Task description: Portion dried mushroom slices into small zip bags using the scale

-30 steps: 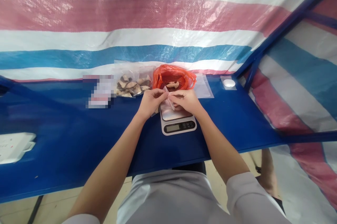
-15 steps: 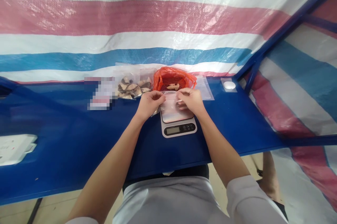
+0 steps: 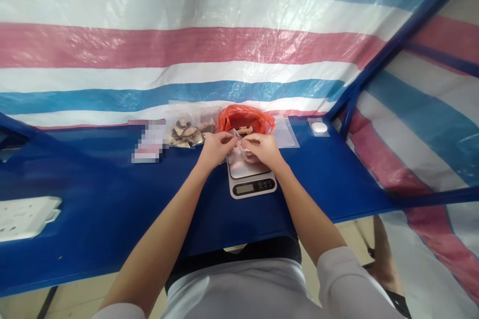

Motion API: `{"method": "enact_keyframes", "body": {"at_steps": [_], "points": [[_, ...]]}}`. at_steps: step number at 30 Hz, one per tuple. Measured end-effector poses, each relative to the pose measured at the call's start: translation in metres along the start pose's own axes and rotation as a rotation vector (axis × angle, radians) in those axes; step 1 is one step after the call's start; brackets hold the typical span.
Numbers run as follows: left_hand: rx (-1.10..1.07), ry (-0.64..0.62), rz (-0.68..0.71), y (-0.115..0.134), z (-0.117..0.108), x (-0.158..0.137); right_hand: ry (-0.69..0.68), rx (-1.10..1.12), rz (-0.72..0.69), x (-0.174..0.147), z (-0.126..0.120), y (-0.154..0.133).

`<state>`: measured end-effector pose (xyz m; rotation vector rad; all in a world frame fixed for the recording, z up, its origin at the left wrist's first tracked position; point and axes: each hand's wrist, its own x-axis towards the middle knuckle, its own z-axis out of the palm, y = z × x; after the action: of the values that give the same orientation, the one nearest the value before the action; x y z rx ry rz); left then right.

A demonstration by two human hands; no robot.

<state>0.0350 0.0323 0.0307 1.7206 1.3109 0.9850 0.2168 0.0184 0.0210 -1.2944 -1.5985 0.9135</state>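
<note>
Between my two hands is a clear plastic bag (image 3: 238,147), held above a kitchen scale (image 3: 250,171). My left hand (image 3: 218,148) pinches the bag's upper edge from the left. My right hand (image 3: 262,148) grips the same edge from the right, its fingers close to the left ones. Just behind them an orange-red plastic bag (image 3: 247,112) stands with its mouth spread, and light brown dried slices (image 3: 245,130) show inside it. Filled clear bags of dark-rimmed dried slices (image 3: 189,132) lie to the left of my left hand. The scale's display is too small to read.
Flat clear bags (image 3: 287,133) lie right of the orange-red bag. Farther right is a white round object (image 3: 319,128) on a clear packet. A white power strip (image 3: 28,216) lies at the left of the blue table (image 3: 112,209). Striped sheeting (image 3: 187,44) hangs behind.
My hands have come closer together, and the clear bag's edge between them is now bunched and peaked. The camera view has tilted up slightly.
</note>
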Motion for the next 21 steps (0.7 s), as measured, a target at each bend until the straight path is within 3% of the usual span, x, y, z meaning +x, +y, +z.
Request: {"method": "enact_keyframes", "body": {"at_steps": [7, 15, 21], "points": [[0.091, 0.008, 0.006, 0.008, -0.01, 0.006, -0.068, -0.103, -0.134, 0.021, 0.0, -0.001], [0.207, -0.009, -0.014, 0.017, -0.015, 0.014, -0.242, 0.02, -0.078, 0.041, -0.01, -0.016], [0.501, -0.026, -0.008, 0.026, -0.029, 0.015, -0.273, -0.081, -0.016, 0.049, -0.026, -0.023]]}}
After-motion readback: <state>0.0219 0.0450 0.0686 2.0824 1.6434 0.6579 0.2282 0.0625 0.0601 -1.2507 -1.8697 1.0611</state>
